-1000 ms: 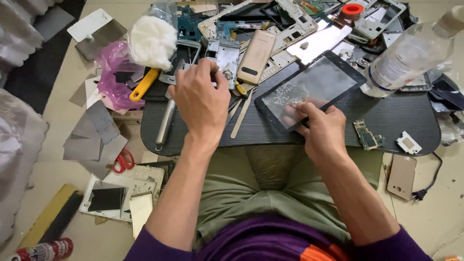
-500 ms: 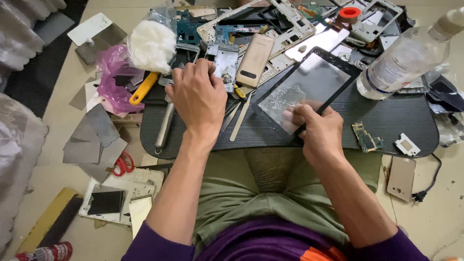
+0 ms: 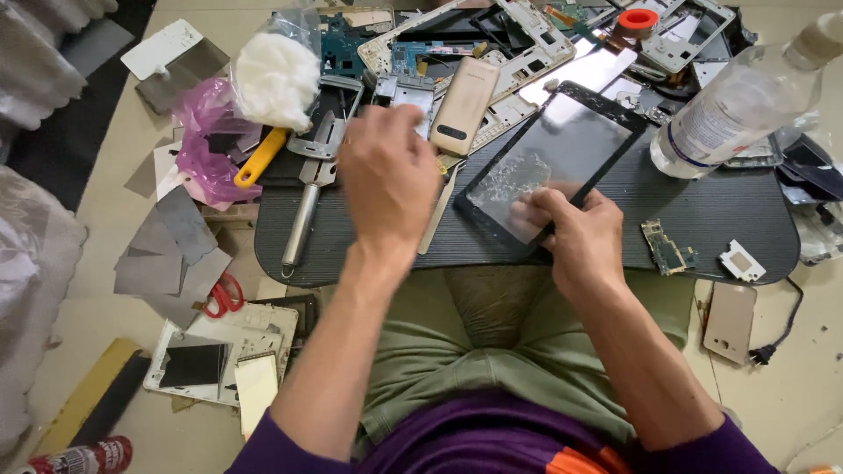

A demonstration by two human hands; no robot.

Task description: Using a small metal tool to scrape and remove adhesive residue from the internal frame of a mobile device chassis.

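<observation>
Head camera view: a dark slatted lap desk (image 3: 702, 219) spans the person's knees, loaded with phone parts. The right hand (image 3: 580, 235) rests on the near corner of a black-framed touchscreen glass panel (image 3: 562, 158), which lies flat on the desk at 1 o'clock from the frame centre. Its fingers are pressed together on the glass beside a crumpled patch of clear film or adhesive (image 3: 512, 178); whether they pinch anything cannot be told.

The left hand (image 3: 391, 180) hovers over the desk at 11 o'clock, motion-blurred, fingers curled downward. It appears to hold nothing, though the fingertips are hidden.

Procedure note: keep the panel pinned at its corner with even, flat pressure. Thin glass of this kind probably cracks if flexed, so work on the residue with the panel fully supported by the desk.

Surrounding items:
- Beige phone back cover (image 3: 463, 105), at 12 o'clock from the left hand.
- Metal-handled tool (image 3: 309, 206), at 9 o'clock from the left hand.
- Clear plastic bottle (image 3: 746, 105), at 3 o'clock from the panel, near its far edge.
- Small green circuit board (image 3: 665, 247), at 3 o'clock from the right hand.
- Red-handled scissors (image 3: 221, 297), off the desk at 8 o'clock.

Obstructions: the bottle and the heap of phone frames (image 3: 527, 53) at 12 o'clock crowd the panel.
</observation>
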